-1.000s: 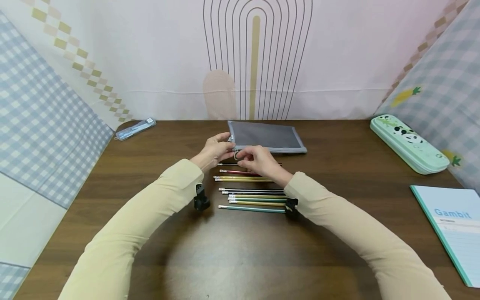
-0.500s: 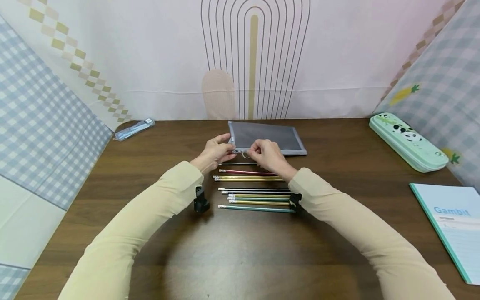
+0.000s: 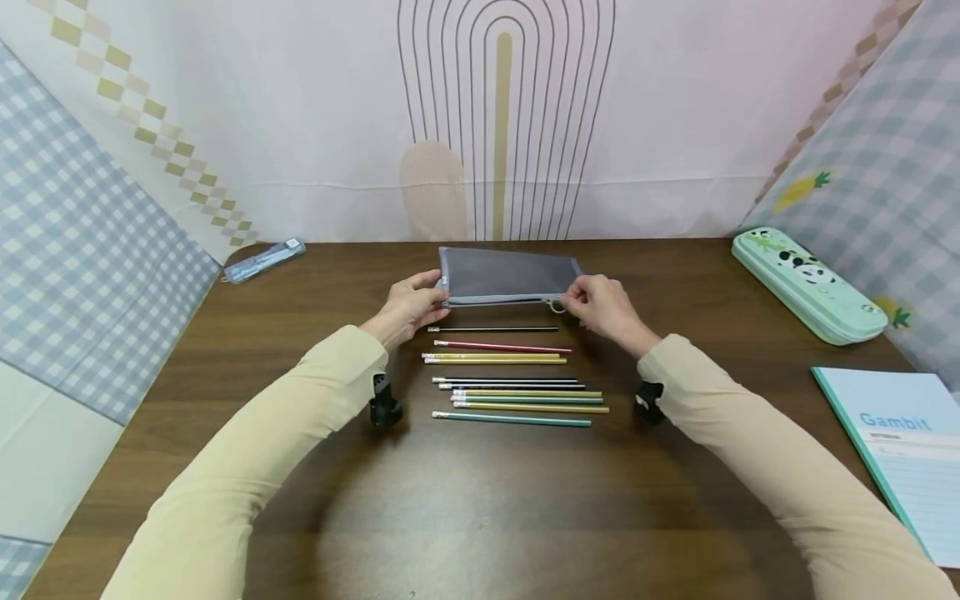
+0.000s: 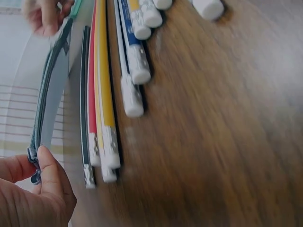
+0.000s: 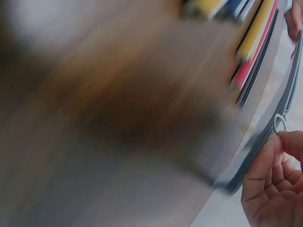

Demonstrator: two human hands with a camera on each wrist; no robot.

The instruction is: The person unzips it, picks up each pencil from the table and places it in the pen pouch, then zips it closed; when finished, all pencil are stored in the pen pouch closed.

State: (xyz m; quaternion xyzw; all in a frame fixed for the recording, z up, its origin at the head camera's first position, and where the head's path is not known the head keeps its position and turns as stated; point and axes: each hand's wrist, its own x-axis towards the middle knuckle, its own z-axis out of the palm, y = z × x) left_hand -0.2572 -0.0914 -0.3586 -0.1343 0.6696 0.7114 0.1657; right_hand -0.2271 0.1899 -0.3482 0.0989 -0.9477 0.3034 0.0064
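Observation:
A grey see-through zip pouch [image 3: 510, 273] lies toward the back of the table. At its left front corner, my left hand [image 3: 408, 310] pinches the end of the zipper [image 4: 46, 94] between thumb and fingers. My right hand [image 3: 606, 310] pinches the ring pull [image 5: 280, 122] of the zipper slider near the pouch's right end. Between slider and left hand, the zipper's edges look parted. Just in front of the pouch lie several pencils in rows: a black pencil [image 3: 495, 329], a red pencil [image 3: 510, 346], yellow pencils [image 3: 495, 360] and a green pencil [image 3: 517, 420], eraser ends to the left.
A mint panda pencil case [image 3: 810, 283] stands at the back right, with a notebook [image 3: 892, 442] in front of it. A small blue packet [image 3: 262, 261] lies at the back left. Patterned cloth [image 3: 322, 125] hangs behind the table [image 3: 465, 508].
My right hand has pulled the ring from the pouch's left end along the front edge to near its right end. My left hand keeps its hold at the left corner.

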